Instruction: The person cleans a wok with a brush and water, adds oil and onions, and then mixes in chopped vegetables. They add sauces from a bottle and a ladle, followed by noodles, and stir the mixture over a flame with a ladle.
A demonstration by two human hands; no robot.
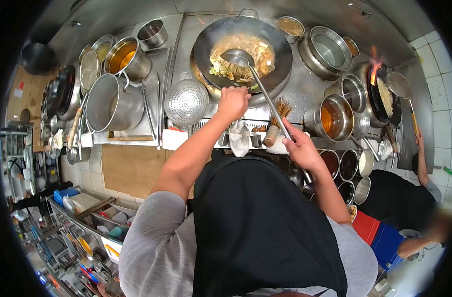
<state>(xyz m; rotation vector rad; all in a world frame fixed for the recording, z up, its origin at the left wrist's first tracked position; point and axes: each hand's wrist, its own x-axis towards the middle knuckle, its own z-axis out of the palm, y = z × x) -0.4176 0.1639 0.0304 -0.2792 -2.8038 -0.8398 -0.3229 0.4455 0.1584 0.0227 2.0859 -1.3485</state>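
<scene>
A dark wok (203,54) sits on the burner with steam rising from it. Inside are noodles (243,44) with pieces of cabbage and other bits. My left hand (234,103) is closed at the wok's near rim; its grip on the metal is partly hidden under the fingers. With my right hand (301,147) I hold a long-handled ladle (237,58) by its shaft. The bowl of the ladle rests among the noodles. Below my left hand hangs a pale cloth (239,138). A bamboo brush (273,133) lies between my hands.
A perforated skimmer (186,102) lies left of the wok. Farther left stand a large pot (114,104) and a pot of orange liquid (124,57). On the right are a pan of amber liquid (335,119) and a flaming wok (379,94), where another person's hand (419,140) holds a strainer.
</scene>
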